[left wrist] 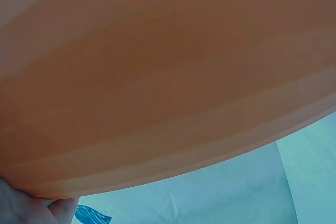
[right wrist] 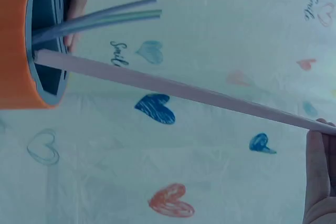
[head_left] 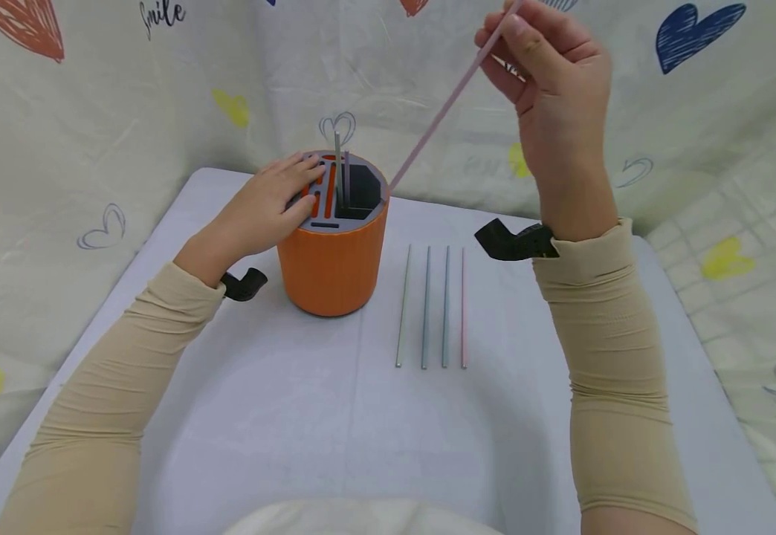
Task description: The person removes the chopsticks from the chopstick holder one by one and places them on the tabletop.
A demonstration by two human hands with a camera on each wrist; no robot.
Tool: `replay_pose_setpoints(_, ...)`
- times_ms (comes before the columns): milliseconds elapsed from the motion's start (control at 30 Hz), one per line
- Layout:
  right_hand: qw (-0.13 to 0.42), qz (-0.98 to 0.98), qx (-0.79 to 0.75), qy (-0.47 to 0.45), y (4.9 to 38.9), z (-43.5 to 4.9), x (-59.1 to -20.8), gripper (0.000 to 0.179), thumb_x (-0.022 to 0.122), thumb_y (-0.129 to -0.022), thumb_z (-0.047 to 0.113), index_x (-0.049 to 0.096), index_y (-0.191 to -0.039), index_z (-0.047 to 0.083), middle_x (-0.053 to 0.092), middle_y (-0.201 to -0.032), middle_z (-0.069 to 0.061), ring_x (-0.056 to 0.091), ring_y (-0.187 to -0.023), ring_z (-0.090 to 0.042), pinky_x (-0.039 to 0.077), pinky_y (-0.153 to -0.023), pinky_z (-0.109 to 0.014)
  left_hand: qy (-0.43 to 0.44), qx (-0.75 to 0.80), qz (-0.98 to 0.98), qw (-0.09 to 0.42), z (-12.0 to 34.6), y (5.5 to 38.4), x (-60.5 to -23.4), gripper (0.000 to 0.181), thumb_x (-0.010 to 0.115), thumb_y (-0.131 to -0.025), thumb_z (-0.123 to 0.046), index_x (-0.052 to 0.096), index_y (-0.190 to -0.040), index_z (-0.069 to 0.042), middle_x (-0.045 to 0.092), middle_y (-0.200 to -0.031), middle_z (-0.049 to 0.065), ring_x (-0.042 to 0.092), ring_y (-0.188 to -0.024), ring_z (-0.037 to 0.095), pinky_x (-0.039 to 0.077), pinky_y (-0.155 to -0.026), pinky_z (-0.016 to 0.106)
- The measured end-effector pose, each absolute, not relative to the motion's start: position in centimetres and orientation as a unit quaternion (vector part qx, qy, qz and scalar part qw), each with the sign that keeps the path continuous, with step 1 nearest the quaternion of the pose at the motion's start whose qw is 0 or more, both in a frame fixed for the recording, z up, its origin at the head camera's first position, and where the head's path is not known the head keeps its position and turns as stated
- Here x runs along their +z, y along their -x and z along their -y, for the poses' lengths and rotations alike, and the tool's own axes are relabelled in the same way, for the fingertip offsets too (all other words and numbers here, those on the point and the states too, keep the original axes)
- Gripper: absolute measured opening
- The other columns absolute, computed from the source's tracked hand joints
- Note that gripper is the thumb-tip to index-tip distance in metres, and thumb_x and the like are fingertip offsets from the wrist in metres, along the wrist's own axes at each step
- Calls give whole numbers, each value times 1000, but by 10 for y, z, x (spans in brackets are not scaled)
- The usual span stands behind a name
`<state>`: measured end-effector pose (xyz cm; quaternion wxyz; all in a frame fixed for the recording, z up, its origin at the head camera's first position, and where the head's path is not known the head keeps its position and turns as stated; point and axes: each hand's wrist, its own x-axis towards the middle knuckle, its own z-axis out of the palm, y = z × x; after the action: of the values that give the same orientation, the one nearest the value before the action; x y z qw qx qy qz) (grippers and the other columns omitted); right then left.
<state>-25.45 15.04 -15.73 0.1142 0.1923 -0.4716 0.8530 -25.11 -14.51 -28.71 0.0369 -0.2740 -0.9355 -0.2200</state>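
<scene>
My right hand (head_left: 562, 89) is raised and pinches the upper end of a long, thin pink stick (head_left: 447, 106). The stick slants down to the left, its low end at the right rim of an orange cylindrical holder (head_left: 333, 271). In the right wrist view that end overlaps the dark opening at the holder's top. My left hand (head_left: 264, 204) rests on the left side of the grey slotted lid (head_left: 325, 225), fingers laid over it. A greenish stick (head_left: 337, 152) and a purplish one stand in the large dark compartment. In the left wrist view the holder's orange wall (left wrist: 173, 77) fills most of the picture.
Right of the holder several thin sticks lie side by side on the white table (head_left: 334, 423): a green one (head_left: 404, 305), two blue ones and a pink one (head_left: 464, 308). A cloth with printed hearts (head_left: 696, 33) hangs behind the table.
</scene>
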Motion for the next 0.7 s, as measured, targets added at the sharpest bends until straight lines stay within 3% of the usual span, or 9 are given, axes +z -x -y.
replay_pose_setpoints(200,105,498,859,-56,258,-200,-175,24,70,-75,-7,66,-98,-13,67,-85,-22,67,-79,-32,55,-81,-37,272,-224,935,37,146,249,-286,52,29,-98,-32,31,-146,-12,22,-154,2,12,-144,22,10,-118,41)
replay_pose_setpoints(433,-35,586,806,78,273,-249,-248,15,71,-74,-5,71,-89,-5,72,-78,-13,70,-70,-22,58,-66,-29,271,-221,936,36,148,248,-285,52,29,-98,-31,31,-146,-13,22,-154,2,11,-144,21,9,-119,41)
replay_pose_setpoints(700,-132,688,694,163,279,-273,-324,7,67,-83,8,73,-85,8,72,-76,-3,70,-74,-12,57,-70,-22,269,-217,938,37,152,245,-284,52,30,-98,-32,31,-146,-11,24,-153,4,11,-144,20,8,-119,39)
